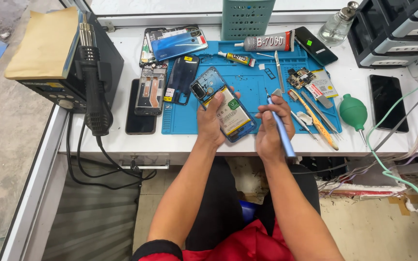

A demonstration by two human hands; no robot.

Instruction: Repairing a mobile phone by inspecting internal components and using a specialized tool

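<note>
The opened phone [223, 104] already lies without its back cover, battery exposed, gripped in the left hand [210, 123]. The right hand [273, 126] is closed around a blue screwdriver [280, 126], so the inner parts look not yet removed.

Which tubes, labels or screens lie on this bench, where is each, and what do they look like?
Large glue tube: grey with a red cap end, back of the blue mat.
Small glue tube: yellow label, just below it.
Battery label: white with a green patch, on the opened phone in the left hand.
Dark phone screen: black rectangle, far right.
</note>
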